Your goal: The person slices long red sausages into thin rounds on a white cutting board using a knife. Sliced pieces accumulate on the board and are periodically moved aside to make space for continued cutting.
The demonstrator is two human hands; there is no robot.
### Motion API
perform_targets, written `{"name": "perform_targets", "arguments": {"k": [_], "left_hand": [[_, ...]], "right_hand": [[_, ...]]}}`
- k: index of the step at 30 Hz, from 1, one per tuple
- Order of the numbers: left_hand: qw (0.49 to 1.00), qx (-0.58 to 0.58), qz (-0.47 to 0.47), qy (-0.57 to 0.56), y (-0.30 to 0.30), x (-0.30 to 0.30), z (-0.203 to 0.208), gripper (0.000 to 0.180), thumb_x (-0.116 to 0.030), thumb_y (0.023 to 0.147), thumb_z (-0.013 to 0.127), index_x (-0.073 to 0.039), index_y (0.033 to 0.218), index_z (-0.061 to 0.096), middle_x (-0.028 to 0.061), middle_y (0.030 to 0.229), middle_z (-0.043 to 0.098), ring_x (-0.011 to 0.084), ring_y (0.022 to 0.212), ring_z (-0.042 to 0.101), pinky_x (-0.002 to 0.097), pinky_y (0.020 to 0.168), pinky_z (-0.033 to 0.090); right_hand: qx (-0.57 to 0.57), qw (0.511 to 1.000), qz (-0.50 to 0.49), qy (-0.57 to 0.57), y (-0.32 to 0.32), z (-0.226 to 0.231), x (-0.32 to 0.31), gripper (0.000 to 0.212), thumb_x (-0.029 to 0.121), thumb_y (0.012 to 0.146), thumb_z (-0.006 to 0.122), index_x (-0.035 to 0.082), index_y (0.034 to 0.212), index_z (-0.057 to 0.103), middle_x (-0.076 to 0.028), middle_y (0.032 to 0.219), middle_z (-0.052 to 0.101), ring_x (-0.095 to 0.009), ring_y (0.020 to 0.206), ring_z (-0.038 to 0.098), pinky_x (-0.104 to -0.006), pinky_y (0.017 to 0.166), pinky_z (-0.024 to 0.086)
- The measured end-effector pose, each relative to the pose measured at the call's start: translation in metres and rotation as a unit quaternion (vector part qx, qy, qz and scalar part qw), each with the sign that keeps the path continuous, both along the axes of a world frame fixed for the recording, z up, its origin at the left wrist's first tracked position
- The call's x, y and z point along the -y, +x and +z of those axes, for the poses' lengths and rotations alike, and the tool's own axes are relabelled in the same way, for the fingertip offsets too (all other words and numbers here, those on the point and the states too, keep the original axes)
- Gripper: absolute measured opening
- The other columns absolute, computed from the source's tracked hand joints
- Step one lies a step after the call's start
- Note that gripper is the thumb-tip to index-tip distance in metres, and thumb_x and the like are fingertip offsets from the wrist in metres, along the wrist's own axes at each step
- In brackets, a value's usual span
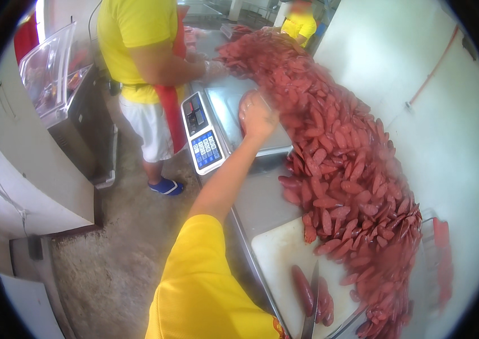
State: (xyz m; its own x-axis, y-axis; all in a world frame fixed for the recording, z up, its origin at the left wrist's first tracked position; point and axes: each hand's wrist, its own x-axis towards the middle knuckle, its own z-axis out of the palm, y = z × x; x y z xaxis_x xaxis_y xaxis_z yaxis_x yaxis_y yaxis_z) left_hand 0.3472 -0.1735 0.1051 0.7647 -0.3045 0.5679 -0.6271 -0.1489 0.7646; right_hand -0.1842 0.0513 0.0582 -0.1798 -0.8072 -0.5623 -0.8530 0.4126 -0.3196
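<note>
One hand of the wearer shows at work: the left hand (261,117), bare, back uppermost, reaching from a yellow sleeve (194,271) over a weighing scale (226,105). It touches a rounded red meat portion (244,110) on the platform. The portion lies along the hand's left side and partly beneath it, its visible long axis running near to far, much as the hand points. Whether the fingers are closed on it I cannot tell; they are blurred and partly hidden. The right hand is out of view, so the left is the nearer of the wearer's hands to the portion among what can be seen.

To the hand's right, just beyond the platform edge, a long heap of red oval pieces (330,141) runs the length of the metal table (259,192). Nearer the wearer, well apart from the hand, a white cutting board (276,248) bears a knife (311,305), with a dark red sausage (301,285) just to the blade's left. Past the scale stands a co-worker (137,34), whose gloved hand (215,70) is apart from the wearer's.
</note>
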Motion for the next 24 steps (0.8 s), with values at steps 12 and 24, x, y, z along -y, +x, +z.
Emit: {"name": "perform_targets", "arguments": {"k": [12,24], "left_hand": [[0.998,-0.050,0.006,0.023,-0.003,-0.016,-0.015,0.070,-0.021,0.073,0.071,-0.007,0.135,0.042,0.0158,0.139,0.042,0.0376,0.131,0.036,0.0536,0.106,0.028],[0.967,-0.132,0.079,0.201,0.034,-0.009,-0.037,0.071,-0.032,0.073,0.074,0.004,0.128,0.047,0.0254,0.128,0.051,0.0382,0.119,0.051,0.0480,0.100,0.042]], "right_hand": [[0.003,1.000,0.000,0.005,-0.001,0.002,-0.003,0.069,0.058,0.098,0.031,0.001,0.079,0.066,-0.014,0.064,0.063,-0.030,0.064,0.065,-0.0421,0.065,0.050],[0.018,1.000,-0.018,0.000,-0.027,0.012,-0.022,0.068,0.058,0.098,0.033,0.002,0.081,0.067,-0.012,0.064,0.064,-0.029,0.064,0.066,-0.0402,0.065,0.052]]}}
